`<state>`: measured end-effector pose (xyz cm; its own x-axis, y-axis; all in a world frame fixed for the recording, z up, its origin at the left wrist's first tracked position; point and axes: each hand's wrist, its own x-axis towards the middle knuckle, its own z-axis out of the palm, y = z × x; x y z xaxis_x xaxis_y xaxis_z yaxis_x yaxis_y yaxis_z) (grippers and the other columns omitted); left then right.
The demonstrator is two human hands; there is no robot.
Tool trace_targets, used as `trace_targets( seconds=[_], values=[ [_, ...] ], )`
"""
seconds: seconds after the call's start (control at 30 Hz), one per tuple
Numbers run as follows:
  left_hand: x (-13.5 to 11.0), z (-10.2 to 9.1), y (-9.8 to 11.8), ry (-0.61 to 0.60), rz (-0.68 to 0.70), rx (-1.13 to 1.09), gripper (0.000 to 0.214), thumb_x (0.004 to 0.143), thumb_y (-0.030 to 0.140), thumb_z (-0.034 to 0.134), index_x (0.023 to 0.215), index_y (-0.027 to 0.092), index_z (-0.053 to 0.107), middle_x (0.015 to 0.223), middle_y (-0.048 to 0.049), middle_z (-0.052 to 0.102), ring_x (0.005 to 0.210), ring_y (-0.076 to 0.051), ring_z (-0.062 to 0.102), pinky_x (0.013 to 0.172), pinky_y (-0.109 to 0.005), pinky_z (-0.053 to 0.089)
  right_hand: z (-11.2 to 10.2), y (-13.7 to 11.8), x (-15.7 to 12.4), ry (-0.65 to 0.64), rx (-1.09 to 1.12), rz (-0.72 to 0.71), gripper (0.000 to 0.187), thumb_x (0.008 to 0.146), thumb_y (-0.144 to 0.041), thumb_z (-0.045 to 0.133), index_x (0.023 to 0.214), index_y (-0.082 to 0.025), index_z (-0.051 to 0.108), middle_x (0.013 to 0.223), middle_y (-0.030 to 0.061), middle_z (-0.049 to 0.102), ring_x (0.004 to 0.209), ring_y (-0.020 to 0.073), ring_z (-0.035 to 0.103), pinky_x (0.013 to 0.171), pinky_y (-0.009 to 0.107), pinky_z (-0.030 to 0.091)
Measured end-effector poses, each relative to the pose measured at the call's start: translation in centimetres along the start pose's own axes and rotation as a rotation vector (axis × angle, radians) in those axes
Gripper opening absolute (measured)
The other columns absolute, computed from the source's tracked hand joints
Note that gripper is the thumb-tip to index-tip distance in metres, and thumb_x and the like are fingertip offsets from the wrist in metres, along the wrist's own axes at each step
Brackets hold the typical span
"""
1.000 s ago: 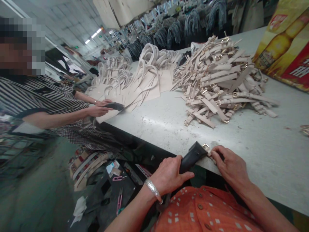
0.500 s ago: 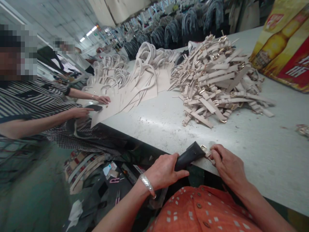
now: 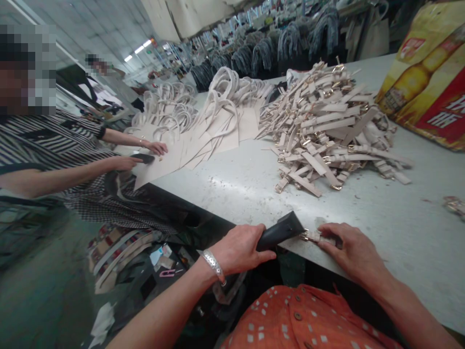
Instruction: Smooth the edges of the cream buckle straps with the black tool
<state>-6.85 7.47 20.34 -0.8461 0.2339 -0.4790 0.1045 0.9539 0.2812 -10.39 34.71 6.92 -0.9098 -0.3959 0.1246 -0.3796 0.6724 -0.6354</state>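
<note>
My left hand (image 3: 238, 248) is wrapped round a black handheld tool (image 3: 278, 233) with a wide, squared end. That end points right, at the gold buckle of a short beige buckle strap (image 3: 317, 236) by the table's front edge. With thumb and fingers, my right hand (image 3: 350, 249) grips the strap's other end. Whether the tool touches the buckle I cannot tell. Beyond my hands lies a large heap of similar beige buckle straps (image 3: 327, 121).
Beige panels with looped handles (image 3: 221, 114) lie along the table (image 3: 232, 179). At the left, a co-worker's hand (image 3: 127, 162) holds a dark tool over a panel. A yellow beer-printed bag (image 3: 410, 77) stands at the back right. Clutter fills the space below the table's left edge.
My right hand has lowered the strap, which now lies flatter and more lengthwise before the tool. My left hand and the tool have shifted slightly left in view.
</note>
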Motion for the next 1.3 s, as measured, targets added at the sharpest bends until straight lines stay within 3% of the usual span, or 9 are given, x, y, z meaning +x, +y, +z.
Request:
trace_targets(
  seconds=[0.23, 0.5, 0.9, 1.07, 1.3],
  values=[
    [0.4, 0.0, 0.4, -0.059, 0.066, 0.098, 0.035, 0.081, 0.052, 0.059, 0.091, 0.019, 0.057, 0.079, -0.0067, 0.064, 0.076, -0.026, 0.062, 0.060, -0.030, 0.039, -0.3, 0.4, 0.6, -0.050, 0.180, -0.024, 0.017, 0.085, -0.036, 0.066, 0.099, -0.028, 0.065, 0.091, -0.0002, 0.062, 0.087, 0.0191, 0.055, 0.077, 0.036, 0.044],
    [2.1, -0.9, 1.8, -0.113, 0.074, 0.133, 0.036, 0.082, 0.053, 0.056, 0.093, 0.018, 0.060, 0.085, -0.0091, 0.067, 0.079, -0.026, 0.063, 0.061, -0.031, 0.040, -0.3, 0.7, 0.6, -0.044, 0.191, -0.042, 0.014, 0.085, -0.032, 0.062, 0.097, -0.025, 0.064, 0.089, 0.0019, 0.060, 0.085, 0.0198, 0.054, 0.075, 0.036, 0.044],
    [2.2, -1.6, 1.2, -0.131, 0.094, 0.101, 0.030, 0.080, 0.048, 0.060, 0.086, 0.018, 0.060, 0.073, -0.0044, 0.063, 0.066, -0.020, 0.060, 0.055, -0.027, 0.038, -0.9, 0.6, 0.6, -0.078, 0.201, -0.110, 0.030, 0.082, -0.019, 0.054, 0.111, -0.022, 0.060, 0.102, 0.0046, 0.061, 0.096, 0.0197, 0.055, 0.084, 0.037, 0.046],
    [3.0, -0.9, 1.8, -0.109, 0.129, 0.101, 0.034, 0.081, 0.050, 0.059, 0.088, 0.017, 0.060, 0.077, -0.0067, 0.064, 0.072, -0.023, 0.062, 0.057, -0.028, 0.038, -0.8, 0.8, 0.6, -0.078, 0.207, -0.108, 0.027, 0.085, -0.023, 0.054, 0.112, -0.024, 0.058, 0.102, 0.0035, 0.060, 0.096, 0.0194, 0.053, 0.085, 0.037, 0.045],
    [2.0, -0.3, 0.9, -0.108, 0.052, 0.003, 0.032, 0.080, 0.048, 0.060, 0.089, 0.018, 0.060, 0.079, -0.0052, 0.064, 0.072, -0.021, 0.062, 0.059, -0.028, 0.040, -1.0, 0.7, 0.6, -0.086, 0.200, -0.134, 0.033, 0.083, -0.017, 0.053, 0.115, -0.023, 0.057, 0.101, 0.0036, 0.061, 0.095, 0.0184, 0.054, 0.083, 0.034, 0.045]
  ],
)
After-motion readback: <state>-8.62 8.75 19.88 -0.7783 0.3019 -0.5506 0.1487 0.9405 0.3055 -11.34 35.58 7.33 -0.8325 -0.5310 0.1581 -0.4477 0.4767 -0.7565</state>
